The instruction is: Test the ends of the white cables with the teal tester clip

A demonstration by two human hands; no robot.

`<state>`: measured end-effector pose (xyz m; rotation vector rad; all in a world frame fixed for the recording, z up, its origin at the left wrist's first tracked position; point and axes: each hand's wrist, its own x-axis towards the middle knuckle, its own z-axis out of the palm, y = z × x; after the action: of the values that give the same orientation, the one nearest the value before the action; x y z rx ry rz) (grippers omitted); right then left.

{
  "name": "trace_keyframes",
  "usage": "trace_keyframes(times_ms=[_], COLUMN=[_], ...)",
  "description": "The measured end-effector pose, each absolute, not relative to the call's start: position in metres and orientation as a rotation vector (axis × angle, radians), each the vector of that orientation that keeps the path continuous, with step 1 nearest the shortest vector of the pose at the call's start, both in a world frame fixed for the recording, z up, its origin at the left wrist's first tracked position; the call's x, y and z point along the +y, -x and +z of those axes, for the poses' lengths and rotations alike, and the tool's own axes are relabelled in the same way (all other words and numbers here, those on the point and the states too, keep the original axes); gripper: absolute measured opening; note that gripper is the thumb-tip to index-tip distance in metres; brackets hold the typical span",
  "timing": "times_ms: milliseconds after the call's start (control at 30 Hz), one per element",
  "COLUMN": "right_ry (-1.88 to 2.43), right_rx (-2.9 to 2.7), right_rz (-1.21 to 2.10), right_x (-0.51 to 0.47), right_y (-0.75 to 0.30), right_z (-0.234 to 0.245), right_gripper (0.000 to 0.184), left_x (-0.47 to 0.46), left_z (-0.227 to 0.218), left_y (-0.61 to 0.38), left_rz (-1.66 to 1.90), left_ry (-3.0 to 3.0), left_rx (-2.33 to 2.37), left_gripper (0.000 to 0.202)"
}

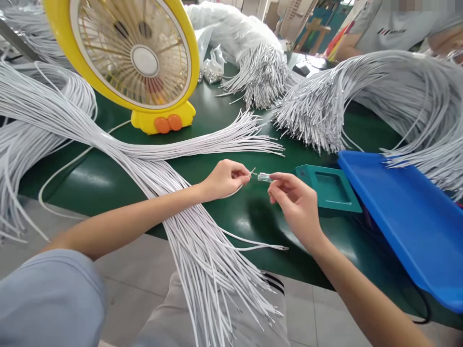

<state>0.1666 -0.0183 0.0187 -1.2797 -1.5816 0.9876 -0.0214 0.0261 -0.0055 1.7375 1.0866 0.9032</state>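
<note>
One slim white round-jacketed cable (252, 171) is pinched in the left hand (226, 179), fingers closed, its end split into thin leads. A small clear plastic connector (264, 177) with a printed face is gripped between right hand (298, 202) thumb and fingertips, just beside those leads; contact can't be told. Both are held above a glossy dark-green tabletop (253, 226).

Smooth white cables in a loose fanned bundle (202, 231) are draped across the table edge. A teal block with a rectangular recess (345, 202) is set by a shallow blue plastic tray (405, 231); the tray's far edge is overhung by a looped grey-white cable bundle (379, 82). Small shiny parts are held in a crinkled clear plastic bag (213, 67). More cable is wrapped in translucent plastic film (231, 24).
</note>
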Motion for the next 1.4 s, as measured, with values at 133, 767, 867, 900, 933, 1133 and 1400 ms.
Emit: trace_keyframes(times_ms=[133,767,867,900,933,1133,1400], right_ry=[1.513,1.71,1.685,1.676,1.67,1.671,1.48], right_rx=[-2.28,-2.888,-2.915,-2.92,-2.924,-2.851,-1.728], right_rz=[-0.053,-0.243,-0.236,-0.233,-0.229,-0.175,0.835], right_x=[-0.007,0.027,0.025,0.024,0.023,0.023,0.023], right_y=[-0.182,-0.184,-0.177,-0.175,-0.174,-0.174,-0.159], right_z=[0.028,0.038,0.039,0.039,0.039,0.038,0.04], right_gripper=[0.021,0.022,0.024,0.025,0.025,0.019,0.025], left_x=[0.033,0.029,0.029,0.029,0.029,0.028,0.022], left_z=[-0.007,-0.005,-0.005,-0.005,-0.005,-0.006,-0.003], left_y=[0.021,0.024,0.024,0.024,0.024,0.023,0.023], left_rz=[0.828,0.749,0.739,0.738,0.738,0.744,0.953], left_ry=[-1.597,-1.518,-1.495,-1.487,-1.479,-1.461,-1.543], left_rx=[0.993,0.943,0.958,0.963,0.968,0.973,0.9], left_gripper=[0.038,0.027,0.027,0.026,0.026,0.027,0.027])
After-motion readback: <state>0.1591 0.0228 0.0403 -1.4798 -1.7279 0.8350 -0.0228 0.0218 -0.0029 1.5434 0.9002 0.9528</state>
